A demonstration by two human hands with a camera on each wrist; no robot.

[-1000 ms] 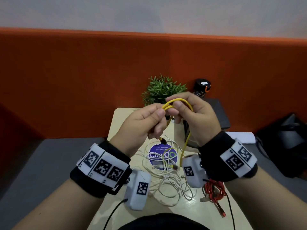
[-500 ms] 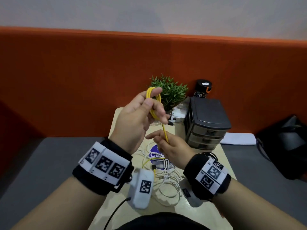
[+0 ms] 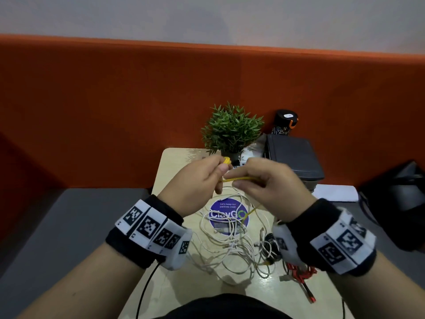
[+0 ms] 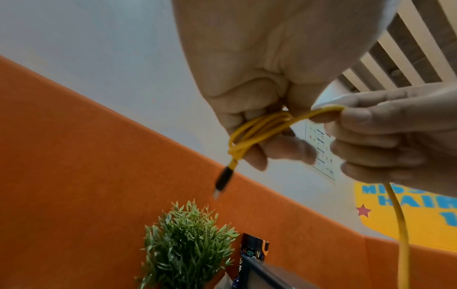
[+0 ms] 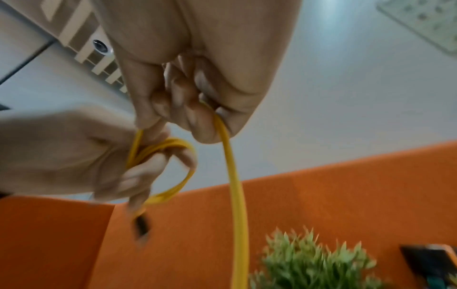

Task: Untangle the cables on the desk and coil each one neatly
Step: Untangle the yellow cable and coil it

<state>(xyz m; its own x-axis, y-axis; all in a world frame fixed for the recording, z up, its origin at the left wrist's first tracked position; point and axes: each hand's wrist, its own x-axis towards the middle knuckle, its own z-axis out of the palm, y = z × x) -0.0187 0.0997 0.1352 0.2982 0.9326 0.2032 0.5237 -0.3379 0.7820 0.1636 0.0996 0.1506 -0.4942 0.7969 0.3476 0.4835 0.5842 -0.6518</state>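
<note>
Both hands (image 3: 195, 183) (image 3: 269, 183) grip looped yellow cable (image 4: 259, 127) — thin, smooth.

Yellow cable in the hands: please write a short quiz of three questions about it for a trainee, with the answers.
1. True or false: the yellow cable lies flat on the desk.
2. Which hand holds the small coil? A) left hand B) right hand
3. Fill in: the connector hanging below the coil is ____ in colour.

Key: 1 false; 2 A; 3 black.
</note>
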